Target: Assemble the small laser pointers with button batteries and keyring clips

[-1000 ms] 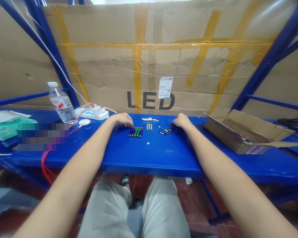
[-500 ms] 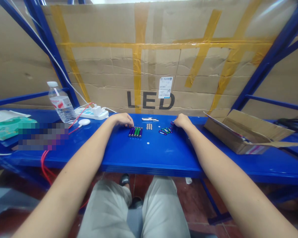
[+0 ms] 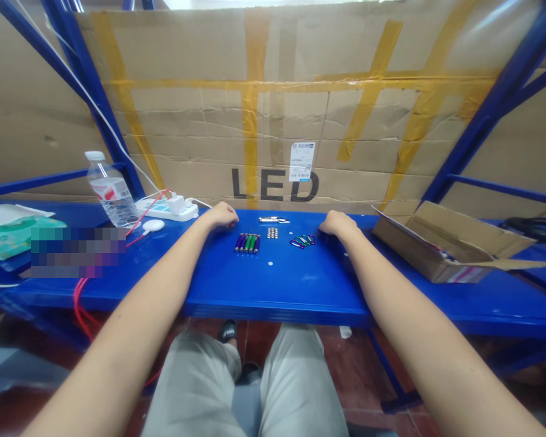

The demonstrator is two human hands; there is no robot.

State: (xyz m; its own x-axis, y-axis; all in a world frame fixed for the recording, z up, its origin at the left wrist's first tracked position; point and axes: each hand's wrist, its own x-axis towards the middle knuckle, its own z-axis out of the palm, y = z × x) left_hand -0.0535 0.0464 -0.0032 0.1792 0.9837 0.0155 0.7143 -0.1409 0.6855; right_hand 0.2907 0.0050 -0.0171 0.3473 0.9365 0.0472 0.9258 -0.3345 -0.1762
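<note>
My left hand [image 3: 224,215] rests on the blue table with its fingers curled in, and nothing shows in them. Just nearer to me lies a row of purple and green metal tubes [image 3: 247,243], apart from the hand. My right hand [image 3: 339,224] is closed on the tabletop with its fingertips turned down; whatever it may hold is hidden. Left of it lie several small purple and green carabiners [image 3: 303,241]. Between the hands sit a block of small silver button cells [image 3: 272,233] and a silver pen-shaped metal piece [image 3: 273,220].
An open cardboard box [image 3: 450,243] stands at the right. On the left are a water bottle [image 3: 113,194], a white power strip [image 3: 168,207], a green tissue pack [image 3: 9,235] and red cables [image 3: 79,303]. A large taped carton [image 3: 191,133] closes off the back.
My left hand has drawn back and left, away from the tubes. A loop that showed at my right fingertips is out of sight now. The laid-out parts have not moved.
</note>
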